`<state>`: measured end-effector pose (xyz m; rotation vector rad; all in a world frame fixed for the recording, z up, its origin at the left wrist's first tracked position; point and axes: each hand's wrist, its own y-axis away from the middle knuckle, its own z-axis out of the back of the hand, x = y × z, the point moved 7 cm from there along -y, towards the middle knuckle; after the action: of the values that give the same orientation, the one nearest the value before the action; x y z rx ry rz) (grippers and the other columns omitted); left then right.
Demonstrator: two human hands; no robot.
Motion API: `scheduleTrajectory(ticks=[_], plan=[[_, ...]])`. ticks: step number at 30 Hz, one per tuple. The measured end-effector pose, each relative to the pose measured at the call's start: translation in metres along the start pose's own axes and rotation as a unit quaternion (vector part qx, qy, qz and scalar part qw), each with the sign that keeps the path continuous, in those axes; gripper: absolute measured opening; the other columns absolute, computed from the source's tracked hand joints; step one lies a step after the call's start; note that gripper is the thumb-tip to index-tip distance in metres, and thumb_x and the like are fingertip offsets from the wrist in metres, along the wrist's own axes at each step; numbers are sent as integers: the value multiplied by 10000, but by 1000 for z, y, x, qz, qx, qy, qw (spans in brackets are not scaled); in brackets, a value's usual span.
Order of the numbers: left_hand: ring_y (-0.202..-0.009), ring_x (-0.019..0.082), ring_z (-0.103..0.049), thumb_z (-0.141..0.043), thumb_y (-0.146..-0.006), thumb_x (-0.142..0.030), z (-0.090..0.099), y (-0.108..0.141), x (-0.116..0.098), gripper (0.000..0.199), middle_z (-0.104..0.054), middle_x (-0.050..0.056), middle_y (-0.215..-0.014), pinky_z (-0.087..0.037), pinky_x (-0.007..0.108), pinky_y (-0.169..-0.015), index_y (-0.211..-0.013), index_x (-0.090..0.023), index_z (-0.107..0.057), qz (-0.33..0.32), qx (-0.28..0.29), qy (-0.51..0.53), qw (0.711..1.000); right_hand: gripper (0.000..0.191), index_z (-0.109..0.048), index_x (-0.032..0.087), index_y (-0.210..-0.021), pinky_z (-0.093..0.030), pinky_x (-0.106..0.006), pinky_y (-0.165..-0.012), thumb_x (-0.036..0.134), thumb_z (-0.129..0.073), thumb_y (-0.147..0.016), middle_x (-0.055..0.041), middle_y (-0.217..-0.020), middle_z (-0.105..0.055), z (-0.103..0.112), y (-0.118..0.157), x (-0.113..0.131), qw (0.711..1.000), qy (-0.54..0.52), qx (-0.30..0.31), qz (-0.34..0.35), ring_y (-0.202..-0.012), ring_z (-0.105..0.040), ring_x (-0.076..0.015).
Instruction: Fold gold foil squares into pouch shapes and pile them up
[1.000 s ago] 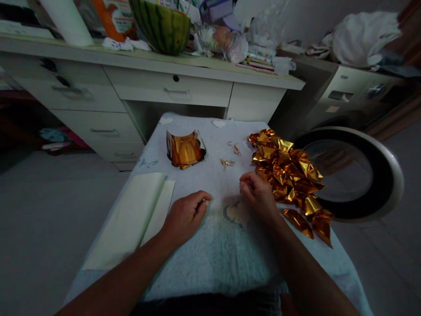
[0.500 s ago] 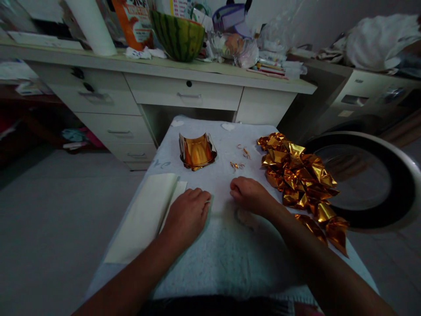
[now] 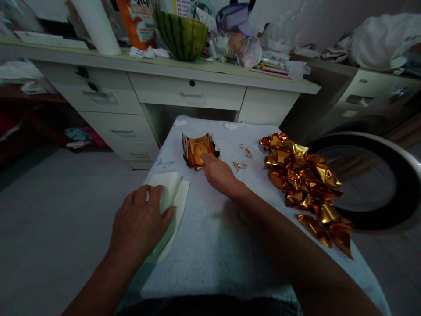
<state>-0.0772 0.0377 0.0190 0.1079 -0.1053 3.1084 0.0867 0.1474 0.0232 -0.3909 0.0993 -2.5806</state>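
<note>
My left hand (image 3: 140,221) is at the pale paper sheets (image 3: 171,186) on the left of the cloth-covered table. Its fingers curl over the top sheet and the thumb lies along it; the paper bends under the hand. Farther forward, my right hand (image 3: 220,173) reaches to the curved stack of gold foil sheets (image 3: 195,148), its fingertips pinched at the near right edge. Whether one sheet or several is between them is hidden. Small gold twist ties (image 3: 239,166) lie to the right of this hand.
A heap of twisted gold foil pieces (image 3: 304,175) covers the table's right side. Behind stands a white desk (image 3: 194,94) with half a watermelon (image 3: 182,37) and a paper roll (image 3: 98,28) on it. A washing machine's open round door (image 3: 403,184) juts in at right.
My left hand has moved left onto the paper, which now bends and has shifted. My right hand has gone forward and left to the gold foil stack. The view has shifted slightly.
</note>
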Motion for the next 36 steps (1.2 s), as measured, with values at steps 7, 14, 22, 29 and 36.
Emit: scheduleTrajectory(ticks=[7, 14, 22, 29, 36], plan=[[-1030, 344, -609, -403, -905, -405, -1, 0, 2, 499, -535, 180, -1275, -511, 432, -824, -1323, -134, -443, 52, 49, 27, 997, 426, -447, 103, -1384, -511, -345, -925, 135, -275, -995, -191, -1474, -451, -18, -13, -10, 995, 65, 42, -56, -1175, -609, -236], [-992, 340, -636, -375, -899, -395, 1, -4, -1, 513, -584, 182, -1244, -508, 407, -723, -1355, -163, -406, 80, 89, 24, 993, 333, -573, 168, -1198, -539, -321, -814, 161, -304, -1002, -142, -1321, -592, -19, -9, -9, 994, 81, 42, -65, -1008, -674, -219], [-876, 368, -673, -374, -880, -470, 7, -9, 5, 570, -622, 204, -1171, -497, 441, -670, -1365, -174, -420, 81, 104, 27, 991, 335, -593, 193, -1188, -530, -305, -794, 164, -317, -1000, -112, -1261, -627, -19, -2, -8, 994, 93, 37, -48, -1015, -658, -213], [-829, 347, -684, -419, -862, -487, 11, -15, 15, 611, -706, 175, -1043, -477, 411, -670, -1382, -167, -401, 72, 113, 32, 990, 335, -595, 173, -1139, -531, -296, -759, 167, -290, -1000, -122, -1200, -647, -17, -1, -6, 993, 101, 26, -60, -956, -672, -216], [-743, 293, -666, -347, -926, -383, 27, -17, 14, 556, -704, 128, -896, -441, 335, -633, -1420, -133, -304, 39, 143, 22, 989, 365, -575, 171, -1178, -534, -310, -770, 200, -249, -1015, -129, -1285, -600, -22, -2, -6, 993, 102, 30, -45, -943, -672, -213]])
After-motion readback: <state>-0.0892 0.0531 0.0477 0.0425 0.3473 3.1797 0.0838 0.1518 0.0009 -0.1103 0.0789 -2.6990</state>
